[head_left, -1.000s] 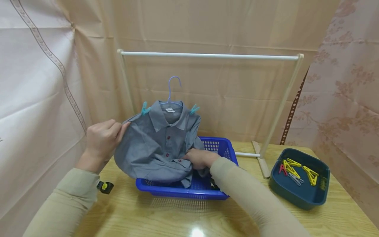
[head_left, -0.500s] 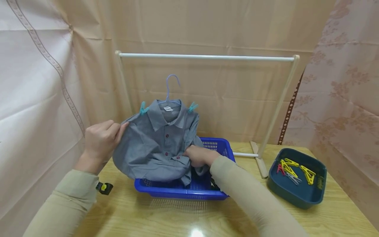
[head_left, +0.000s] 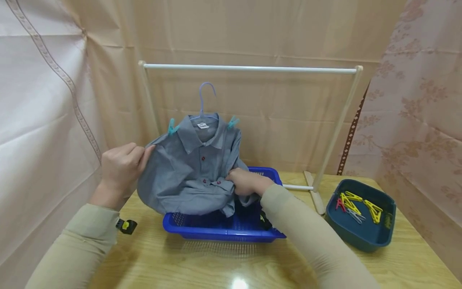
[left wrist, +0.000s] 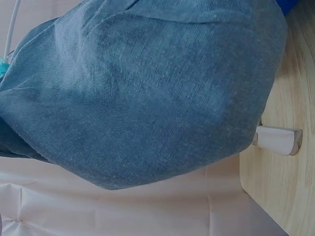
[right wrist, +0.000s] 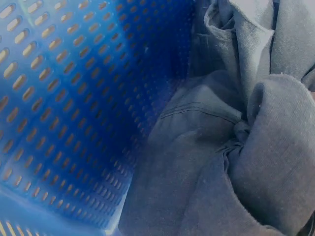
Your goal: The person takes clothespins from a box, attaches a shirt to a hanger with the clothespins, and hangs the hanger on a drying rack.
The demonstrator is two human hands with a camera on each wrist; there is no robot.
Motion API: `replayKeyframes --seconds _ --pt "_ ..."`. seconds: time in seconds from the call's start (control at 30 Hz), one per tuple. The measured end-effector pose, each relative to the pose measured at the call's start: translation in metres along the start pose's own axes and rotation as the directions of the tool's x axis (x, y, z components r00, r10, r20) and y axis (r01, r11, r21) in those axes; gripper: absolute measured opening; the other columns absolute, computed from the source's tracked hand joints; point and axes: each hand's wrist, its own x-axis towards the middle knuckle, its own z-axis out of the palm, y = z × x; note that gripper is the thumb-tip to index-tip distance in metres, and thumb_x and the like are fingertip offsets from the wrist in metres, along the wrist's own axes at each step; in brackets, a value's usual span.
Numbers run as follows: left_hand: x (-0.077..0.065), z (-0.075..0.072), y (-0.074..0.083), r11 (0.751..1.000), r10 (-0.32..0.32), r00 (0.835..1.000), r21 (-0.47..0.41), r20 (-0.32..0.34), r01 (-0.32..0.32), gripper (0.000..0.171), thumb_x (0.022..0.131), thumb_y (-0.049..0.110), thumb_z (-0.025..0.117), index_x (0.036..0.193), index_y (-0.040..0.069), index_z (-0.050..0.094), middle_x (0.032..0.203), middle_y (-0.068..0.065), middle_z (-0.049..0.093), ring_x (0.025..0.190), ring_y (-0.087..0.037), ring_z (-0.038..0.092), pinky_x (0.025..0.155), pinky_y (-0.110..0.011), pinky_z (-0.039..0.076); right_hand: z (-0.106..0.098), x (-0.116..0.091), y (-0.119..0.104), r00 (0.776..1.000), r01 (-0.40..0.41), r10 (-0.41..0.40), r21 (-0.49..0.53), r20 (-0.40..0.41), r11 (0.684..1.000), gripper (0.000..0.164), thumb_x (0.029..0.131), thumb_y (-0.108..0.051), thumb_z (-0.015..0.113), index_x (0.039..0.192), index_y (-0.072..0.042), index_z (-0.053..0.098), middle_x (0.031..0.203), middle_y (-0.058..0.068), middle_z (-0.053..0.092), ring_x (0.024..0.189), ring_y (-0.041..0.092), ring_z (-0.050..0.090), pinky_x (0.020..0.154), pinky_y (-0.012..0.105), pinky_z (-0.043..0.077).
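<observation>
A grey button-up shirt (head_left: 180, 176) hangs on a thin lilac hanger (head_left: 201, 98), with a teal clothespin (head_left: 172, 127) at one shoulder and another teal clothespin (head_left: 233, 122) at the other. My left hand (head_left: 122, 162) grips the shirt at its left shoulder side, fingers curled. Lower down, my right hand (head_left: 247, 182) holds a bunch of the shirt's front; its fingertips are hidden in the cloth. Below lies a blue perforated basket (head_left: 223, 233), its wall large in the right wrist view. Shirt cloth (left wrist: 147, 98) fills much of the left wrist view.
Behind the shirt stands a drying rack with a white bar (head_left: 252, 68). A dark green bin (head_left: 364, 241) at right holds yellow, red and grey clothespins. A black strap with a yellow-green spot (head_left: 127, 226) shows by the left wrist. Dark cloth (head_left: 265, 220) lies in the basket.
Both hands have lifted the shirt and hanger slightly upward. The hook now stands nearer the rack bar, and the shirt's lower edge has risen a little from the basket. Both grips stay the same.
</observation>
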Motion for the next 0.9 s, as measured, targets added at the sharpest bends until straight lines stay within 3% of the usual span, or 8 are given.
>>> replayKeyframes --seconds 0.33,0.63,0.9 --pt "0.002 -0.001 -0.004 1.0 0.01 1.0 0.02 -0.017 -0.009 0.043 0.095 0.017 0.067 0.058 0.004 0.049 0.054 -0.004 0.04 0.036 -0.023 0.032 0.032 -0.04 0.024 -0.018 -0.008 -0.003 0.996 0.057 -0.057 -0.003 -0.073 0.998 0.027 0.084 0.01 0.059 0.081 -0.015 0.068 0.077 -0.004 0.053 0.073 0.013 0.048 0.069 0.029 0.041" --pt "0.004 -0.003 -0.006 0.999 0.012 1.0 0.034 -0.002 -0.012 0.043 0.097 0.019 0.064 0.059 0.002 0.053 0.054 -0.006 0.045 0.036 -0.023 0.036 0.032 -0.04 0.028 -0.028 -0.015 0.0 0.981 0.112 -0.112 -0.01 -0.159 0.994 0.025 0.088 0.005 0.06 0.093 -0.013 0.076 0.085 -0.002 0.06 0.08 0.015 0.056 0.074 0.029 0.05" --pt "0.008 -0.005 -0.005 1.0 0.018 1.0 0.023 -0.015 -0.017 0.043 0.096 0.018 0.066 0.059 0.001 0.053 0.053 -0.006 0.044 0.036 -0.023 0.036 0.031 -0.04 0.027 -0.037 -0.021 0.0 0.974 0.12 -0.121 -0.019 -0.192 0.993 0.026 0.085 0.006 0.059 0.093 -0.012 0.076 0.082 -0.001 0.057 0.076 0.014 0.053 0.073 0.03 0.05"
